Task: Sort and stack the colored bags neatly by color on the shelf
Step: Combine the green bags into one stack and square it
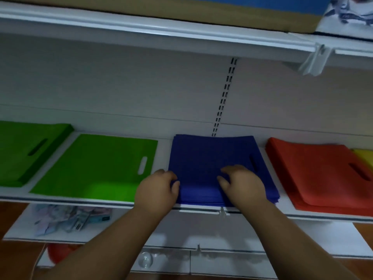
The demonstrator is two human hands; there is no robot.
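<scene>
Blue bag stack [210, 158] lying flat on the white shelf [165, 150], near its front lip, between a light green bag [96, 164] on the left and the orange stack [314, 172] on the right; darker green stack [22, 152] further left, a sliver of yellow [363, 156] at the far right edge. Left hand [159, 186] at the stack's front left corner, fingers curled round the edge, thumb on top: grip clenched on the blue bags. Right hand [242, 182] on top near the front, fingers bent and spread, pressing down on the top sheet; whether anything is pinched there, impossible to tell through the blur. Probably thin non-woven fabric: light, soft, floppy, no stiffness once lifted by one corner. Many layers, edges slightly fanned at the front right, so likely to slide over one another if pushed from one side only. Best taken from both side edges at once, or squared with flat palms against opposite edges, weight kept on top. Cut-out handle slot [253, 162] near the right edge, a fair hold for a single bag, poor for the whole pile.
</scene>
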